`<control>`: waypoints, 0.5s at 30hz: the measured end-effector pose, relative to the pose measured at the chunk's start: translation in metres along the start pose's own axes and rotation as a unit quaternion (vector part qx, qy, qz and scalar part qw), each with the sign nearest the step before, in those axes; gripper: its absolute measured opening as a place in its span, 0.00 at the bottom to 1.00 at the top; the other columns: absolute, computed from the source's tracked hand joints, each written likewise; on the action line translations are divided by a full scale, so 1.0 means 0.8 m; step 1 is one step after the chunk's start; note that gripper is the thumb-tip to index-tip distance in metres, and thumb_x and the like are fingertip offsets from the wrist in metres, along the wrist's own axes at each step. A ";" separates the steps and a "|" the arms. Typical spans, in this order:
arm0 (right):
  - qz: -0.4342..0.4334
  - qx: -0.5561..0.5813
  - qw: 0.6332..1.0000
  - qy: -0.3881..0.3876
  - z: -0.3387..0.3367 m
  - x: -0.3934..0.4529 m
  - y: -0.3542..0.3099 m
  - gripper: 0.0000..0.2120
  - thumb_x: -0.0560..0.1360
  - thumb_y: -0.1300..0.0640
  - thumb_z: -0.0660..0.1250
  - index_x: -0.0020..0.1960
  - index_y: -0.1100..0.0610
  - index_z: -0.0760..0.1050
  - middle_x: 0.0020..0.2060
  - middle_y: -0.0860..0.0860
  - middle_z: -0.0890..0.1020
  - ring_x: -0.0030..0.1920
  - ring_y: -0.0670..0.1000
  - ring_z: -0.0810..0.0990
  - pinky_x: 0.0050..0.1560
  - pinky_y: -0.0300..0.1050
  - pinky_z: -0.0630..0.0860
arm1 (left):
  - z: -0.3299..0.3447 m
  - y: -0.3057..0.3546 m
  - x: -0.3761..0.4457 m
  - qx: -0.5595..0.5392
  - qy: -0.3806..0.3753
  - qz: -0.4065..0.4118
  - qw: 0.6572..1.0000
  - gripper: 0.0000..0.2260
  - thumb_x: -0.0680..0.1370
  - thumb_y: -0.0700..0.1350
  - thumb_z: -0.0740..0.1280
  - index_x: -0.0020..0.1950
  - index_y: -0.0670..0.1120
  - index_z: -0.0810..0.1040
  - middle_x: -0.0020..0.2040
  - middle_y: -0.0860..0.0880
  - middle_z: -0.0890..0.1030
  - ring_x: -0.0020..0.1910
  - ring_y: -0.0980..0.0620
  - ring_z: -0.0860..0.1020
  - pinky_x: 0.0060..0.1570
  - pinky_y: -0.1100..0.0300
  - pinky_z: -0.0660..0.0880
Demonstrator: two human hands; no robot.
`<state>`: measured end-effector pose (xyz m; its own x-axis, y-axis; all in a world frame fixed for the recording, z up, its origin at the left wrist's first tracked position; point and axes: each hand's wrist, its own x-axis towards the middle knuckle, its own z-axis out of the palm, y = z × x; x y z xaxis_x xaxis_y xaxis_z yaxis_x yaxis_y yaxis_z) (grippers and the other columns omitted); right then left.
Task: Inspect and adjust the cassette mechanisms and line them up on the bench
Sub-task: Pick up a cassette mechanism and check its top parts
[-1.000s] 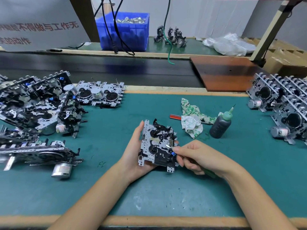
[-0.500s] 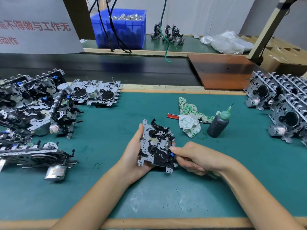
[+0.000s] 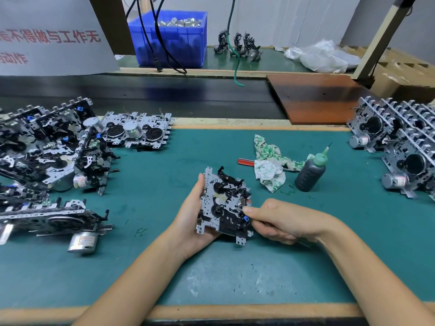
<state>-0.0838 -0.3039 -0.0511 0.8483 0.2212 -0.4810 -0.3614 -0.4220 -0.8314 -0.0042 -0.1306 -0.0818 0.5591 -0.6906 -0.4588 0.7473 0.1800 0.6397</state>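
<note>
The left hand (image 3: 195, 222) cradles a mechanism (image 3: 223, 205) from beneath, fingers curled round its left edge and holding it tilted up above the mat (image 3: 211, 278). The right hand (image 3: 280, 220) is clenched round a thin tool whose handle barely shows under the palm, thumb pressed at the mechanism's right edge. The tip is hidden, so what it touches I cannot tell. To do this well, I would keep the left grip firm so the plate does not twist, and work the tool lightly, as the small levers look easy to bend. Beyond lie a rag (image 3: 270, 165) and an oil bottle (image 3: 310, 172). Loose mechanisms are piled at the left (image 3: 47, 149); a tidy row (image 3: 400, 142) stands at the right, probably where this one goes.
</note>
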 end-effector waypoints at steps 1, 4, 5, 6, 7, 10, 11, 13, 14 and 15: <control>-0.008 0.008 1.000 0.004 0.001 -0.001 0.001 0.30 0.80 0.43 0.54 0.22 0.54 0.62 0.14 0.49 0.59 0.18 0.48 0.55 0.22 0.37 0.57 | 0.000 0.000 -0.001 -0.002 -0.006 -0.002 1.000 0.33 0.78 0.66 0.51 0.57 0.41 0.82 0.58 0.39 0.80 0.55 0.43 0.81 0.53 0.52 0.76; -0.029 0.063 0.997 0.040 0.002 -0.003 0.005 0.30 0.80 0.44 0.55 0.22 0.54 0.65 0.13 0.49 0.58 0.17 0.48 0.56 0.21 0.35 0.57 | 0.001 0.001 -0.004 -0.022 -0.027 0.000 0.999 0.35 0.76 0.68 0.51 0.59 0.41 0.81 0.61 0.38 0.79 0.57 0.43 0.80 0.55 0.51 0.76; -0.037 0.089 0.994 0.058 0.000 -0.003 0.007 0.29 0.80 0.45 0.54 0.22 0.55 0.66 0.13 0.49 0.58 0.17 0.48 0.55 0.21 0.34 0.57 | 0.001 0.002 -0.005 -0.032 -0.031 0.005 0.999 0.36 0.75 0.69 0.51 0.60 0.40 0.80 0.62 0.38 0.78 0.59 0.42 0.79 0.56 0.50 0.75; -0.045 0.118 0.989 0.076 -0.003 -0.004 0.008 0.28 0.80 0.45 0.54 0.24 0.55 0.69 0.13 0.48 0.59 0.17 0.47 0.55 0.21 0.33 0.56 | 0.000 0.003 -0.007 -0.048 -0.036 0.011 0.998 0.38 0.74 0.70 0.52 0.61 0.38 0.79 0.64 0.37 0.77 0.61 0.41 0.78 0.57 0.48 0.74; -0.049 0.149 0.983 0.090 -0.005 -0.005 0.010 0.26 0.80 0.46 0.54 0.26 0.55 0.71 0.14 0.48 0.59 0.17 0.47 0.54 0.21 0.32 0.55 | 0.000 0.004 -0.009 -0.068 -0.040 0.016 0.997 0.39 0.73 0.70 0.54 0.62 0.37 0.77 0.65 0.36 0.75 0.62 0.39 0.76 0.60 0.46 0.73; -0.059 0.205 0.971 0.110 -0.011 -0.009 0.015 0.21 0.80 0.48 0.55 0.32 0.55 0.72 0.15 0.49 0.59 0.17 0.46 0.52 0.22 0.31 0.52 | -0.002 0.007 -0.010 -0.121 -0.045 0.027 0.991 0.43 0.69 0.70 0.59 0.65 0.34 0.74 0.65 0.32 0.73 0.62 0.30 0.73 0.63 0.42 0.71; -0.061 0.207 0.970 0.110 -0.012 -0.010 0.017 0.21 0.80 0.48 0.56 0.31 0.54 0.72 0.15 0.49 0.59 0.17 0.46 0.51 0.22 0.31 0.52 | -0.003 0.008 -0.011 -0.135 -0.047 0.029 0.989 0.43 0.68 0.70 0.60 0.67 0.34 0.72 0.66 0.32 0.72 0.62 0.28 0.73 0.65 0.42 0.69; -0.065 0.201 0.971 0.108 -0.012 -0.011 0.018 0.21 0.79 0.47 0.56 0.31 0.54 0.73 0.15 0.48 0.60 0.17 0.45 0.52 0.22 0.31 0.53 | -0.003 0.009 -0.011 -0.156 -0.053 0.030 0.986 0.44 0.68 0.70 0.61 0.69 0.34 0.69 0.67 0.31 0.71 0.62 0.27 0.72 0.67 0.41 0.65; -0.068 0.198 0.972 0.109 -0.012 -0.011 0.018 0.20 0.78 0.46 0.57 0.31 0.54 0.74 0.15 0.49 0.60 0.17 0.45 0.52 0.22 0.31 0.53 | -0.003 0.009 -0.011 -0.164 -0.058 0.030 0.984 0.45 0.68 0.70 0.61 0.69 0.34 0.69 0.67 0.31 0.71 0.62 0.27 0.72 0.68 0.41 0.63; -0.071 0.196 0.972 0.111 -0.012 -0.011 0.017 0.20 0.76 0.45 0.58 0.31 0.54 0.74 0.15 0.49 0.60 0.17 0.45 0.52 0.22 0.31 0.54 | -0.004 0.009 -0.011 -0.170 -0.065 0.030 0.983 0.45 0.68 0.70 0.61 0.69 0.34 0.69 0.66 0.31 0.71 0.62 0.27 0.72 0.68 0.41 0.63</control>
<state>-0.0925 -0.3202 -0.0550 0.9471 0.0391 -0.3185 -0.3178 -0.0233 -0.9479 -0.0026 -0.1214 -0.0750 0.5714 -0.7511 -0.3307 0.8038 0.4309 0.4102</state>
